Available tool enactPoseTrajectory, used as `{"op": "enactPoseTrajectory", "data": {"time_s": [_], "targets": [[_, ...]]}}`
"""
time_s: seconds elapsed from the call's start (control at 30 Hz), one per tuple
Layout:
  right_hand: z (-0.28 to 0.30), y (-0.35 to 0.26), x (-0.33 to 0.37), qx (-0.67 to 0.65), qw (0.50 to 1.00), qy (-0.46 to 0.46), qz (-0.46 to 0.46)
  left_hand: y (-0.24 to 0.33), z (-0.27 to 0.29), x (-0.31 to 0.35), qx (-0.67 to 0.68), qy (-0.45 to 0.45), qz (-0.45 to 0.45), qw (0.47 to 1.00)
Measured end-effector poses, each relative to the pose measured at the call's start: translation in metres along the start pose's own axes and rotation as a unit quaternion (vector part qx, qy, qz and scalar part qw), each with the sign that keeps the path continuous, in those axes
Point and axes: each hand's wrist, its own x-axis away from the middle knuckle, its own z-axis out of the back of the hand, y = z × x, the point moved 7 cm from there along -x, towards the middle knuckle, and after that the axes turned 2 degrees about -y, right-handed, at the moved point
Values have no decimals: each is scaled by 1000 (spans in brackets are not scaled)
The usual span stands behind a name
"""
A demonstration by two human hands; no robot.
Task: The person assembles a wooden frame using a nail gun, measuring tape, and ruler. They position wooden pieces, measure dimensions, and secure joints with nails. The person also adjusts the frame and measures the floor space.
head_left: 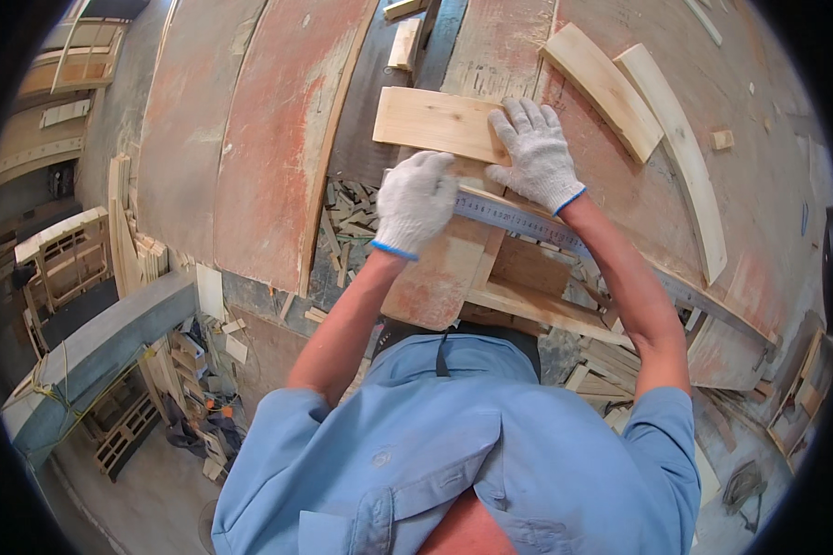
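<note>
A pale, flat wooden board (435, 120) lies across the worktable in front of me. My right hand (535, 153), in a white knit glove with a blue cuff, rests on the board's right end with its fingers stretched out. Gloved the same way, my left hand (415, 202) is closed just below the board's near edge, and whatever its fingers hold is hidden. A steel ruler with dark markings (504, 215) runs along the table's near edge, from beside my left hand to beneath my right forearm.
Two curved wooden pieces (606, 91) lie at the far right, with a small block (722, 140) beyond them. Offcuts (352, 217) fill a gap left of my left hand. Worn reddish panels (282, 129) extend leftward. An open wooden compartment (528, 268) sits below the ruler.
</note>
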Motion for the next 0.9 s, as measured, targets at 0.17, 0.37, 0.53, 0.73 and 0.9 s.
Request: {"op": "enactPoseTrajectory", "data": {"time_s": [0.17,0.37,0.53,0.73,0.9], "targets": [[-6,6,-12,-29,999,21,12,-15,-35,-21,-92,-104,59,989],[-1,17,-11,-30,999,27,3,-16,-48,-28,-60,-81,52,994],[0,29,-6,-32,999,31,0,-8,-52,-35,-47,-82,59,994],[-3,36,-7,-27,999,25,-1,-10,-58,-40,-61,-72,72,993],[-7,42,-11,-17,1000,14,-7,-10,-61,-45,-61,-62,75,993]]}}
